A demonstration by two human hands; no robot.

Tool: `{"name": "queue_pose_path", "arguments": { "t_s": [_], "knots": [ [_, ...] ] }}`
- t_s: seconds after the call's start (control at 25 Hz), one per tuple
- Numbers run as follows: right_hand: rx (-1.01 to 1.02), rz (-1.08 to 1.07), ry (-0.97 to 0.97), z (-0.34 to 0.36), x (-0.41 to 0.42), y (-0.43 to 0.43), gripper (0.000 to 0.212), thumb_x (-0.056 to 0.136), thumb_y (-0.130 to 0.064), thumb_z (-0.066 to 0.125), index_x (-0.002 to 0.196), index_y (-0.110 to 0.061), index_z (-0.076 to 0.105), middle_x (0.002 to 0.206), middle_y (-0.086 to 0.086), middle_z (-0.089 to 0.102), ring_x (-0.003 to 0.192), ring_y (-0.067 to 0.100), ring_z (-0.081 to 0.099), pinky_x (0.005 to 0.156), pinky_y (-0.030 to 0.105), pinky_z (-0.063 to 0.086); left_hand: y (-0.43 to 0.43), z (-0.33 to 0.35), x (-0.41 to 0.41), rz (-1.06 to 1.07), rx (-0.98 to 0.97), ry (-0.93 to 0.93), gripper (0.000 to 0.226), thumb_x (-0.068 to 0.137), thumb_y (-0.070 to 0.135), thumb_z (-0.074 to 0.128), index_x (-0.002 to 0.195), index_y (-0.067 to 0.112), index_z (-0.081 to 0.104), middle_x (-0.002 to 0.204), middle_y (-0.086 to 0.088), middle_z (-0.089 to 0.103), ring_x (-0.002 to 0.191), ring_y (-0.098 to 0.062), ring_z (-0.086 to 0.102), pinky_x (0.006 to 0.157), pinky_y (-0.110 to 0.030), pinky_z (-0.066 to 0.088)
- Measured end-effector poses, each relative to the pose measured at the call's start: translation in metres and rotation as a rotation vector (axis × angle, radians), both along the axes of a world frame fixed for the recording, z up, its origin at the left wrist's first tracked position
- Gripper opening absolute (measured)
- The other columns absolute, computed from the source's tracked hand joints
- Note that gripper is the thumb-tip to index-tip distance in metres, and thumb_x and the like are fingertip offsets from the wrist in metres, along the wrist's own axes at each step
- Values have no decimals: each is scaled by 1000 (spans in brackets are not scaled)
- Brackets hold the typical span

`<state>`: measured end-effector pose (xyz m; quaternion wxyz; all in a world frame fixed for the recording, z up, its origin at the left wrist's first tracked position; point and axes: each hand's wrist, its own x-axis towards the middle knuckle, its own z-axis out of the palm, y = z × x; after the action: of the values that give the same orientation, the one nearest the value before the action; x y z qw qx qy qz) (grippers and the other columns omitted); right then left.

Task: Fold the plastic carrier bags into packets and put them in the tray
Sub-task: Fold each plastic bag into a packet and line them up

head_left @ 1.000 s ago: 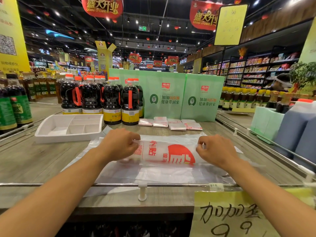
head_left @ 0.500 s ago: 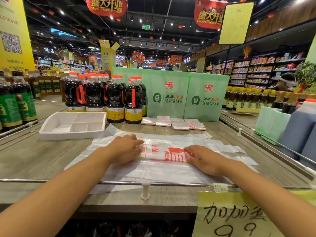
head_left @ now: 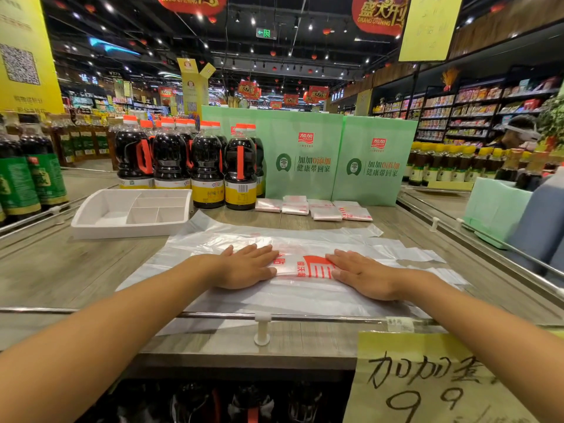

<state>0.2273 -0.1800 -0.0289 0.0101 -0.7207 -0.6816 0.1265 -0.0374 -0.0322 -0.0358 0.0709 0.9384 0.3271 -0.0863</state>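
Note:
A translucent white carrier bag with red print (head_left: 302, 267) lies folded lengthwise into a strip on top of other flat bags (head_left: 213, 300) on the wooden shelf. My left hand (head_left: 247, 265) presses flat on the strip's left part, fingers straight. My right hand (head_left: 363, 274) presses flat on its right part. The red logo shows between the two hands. Several folded bag packets (head_left: 314, 209) lie in a row at the back, in front of the green bags. A white divided tray (head_left: 134, 213) stands at the back left with nothing in it.
Dark sauce bottles (head_left: 207, 166) stand behind the tray and green paper bags (head_left: 338, 160) behind the packets. A metal rail (head_left: 232, 315) with a white post runs along the shelf's front edge. A yellow price sign (head_left: 427, 380) hangs at lower right. A person stands far right.
Both hands held the folded edge lifted a second ago. They have since laid the fold down and now lie flat on the strip, pressing it.

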Motion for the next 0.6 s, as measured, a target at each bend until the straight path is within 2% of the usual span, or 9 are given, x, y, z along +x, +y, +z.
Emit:
{"name": "queue_pose_path", "arguments": {
  "t_s": [0.2,0.6],
  "knots": [
    [-32,-50,-36,-1,6,0,64,106,-58,17,163,-35,1,171,-7,-5,157,17,-7,127,41,-4,-1,4,-3,24,-15,15,63,106,61,17,161,40,-6,169,12,-13,157,-17,-12,124,-55,-7],
    [-82,-82,-54,6,14,-14,63,107,-57,17,163,-33,-2,170,-6,-10,157,19,-10,127,43,-5,13,6,-25,58,-74,16,75,100,69,26,162,37,-3,169,11,-13,156,-16,-12,125,-51,-7]
  ]
}}
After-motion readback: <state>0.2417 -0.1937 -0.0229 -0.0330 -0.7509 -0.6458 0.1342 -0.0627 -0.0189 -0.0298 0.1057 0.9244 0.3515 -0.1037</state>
